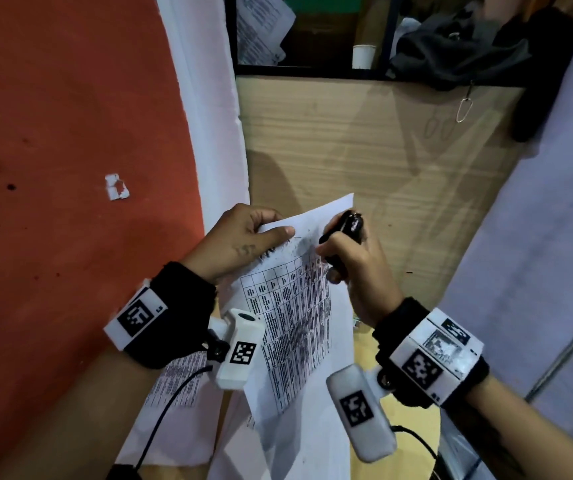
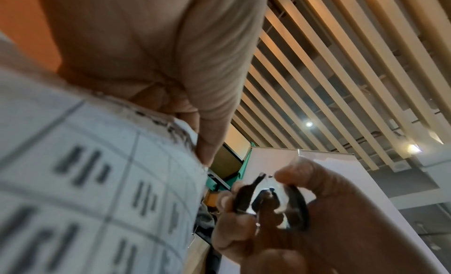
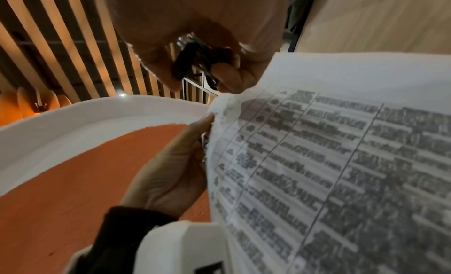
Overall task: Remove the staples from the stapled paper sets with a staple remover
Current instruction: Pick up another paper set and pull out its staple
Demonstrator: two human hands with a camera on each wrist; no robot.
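Note:
A printed paper set (image 1: 295, 317) with a table of text is held up in the air in front of me. My left hand (image 1: 243, 242) pinches its top left corner, thumb on the printed face and fingers behind. My right hand (image 1: 351, 265) grips a black staple remover (image 1: 345, 230) just right of that corner, its claws close to the paper's upper edge. From the left wrist the remover (image 2: 268, 199) shows dark between the right fingers. The right wrist view has the remover (image 3: 195, 60) above the frayed paper corner (image 3: 227, 106). No staple is visible.
More printed sheets (image 1: 177, 382) lie under my left wrist. A wooden panel (image 1: 364, 140) stands ahead, with a shelf holding a white cup (image 1: 363, 56) and a dark cloth (image 1: 458, 53). The red floor (image 1: 70, 133) with a paper scrap (image 1: 116, 187) lies to the left.

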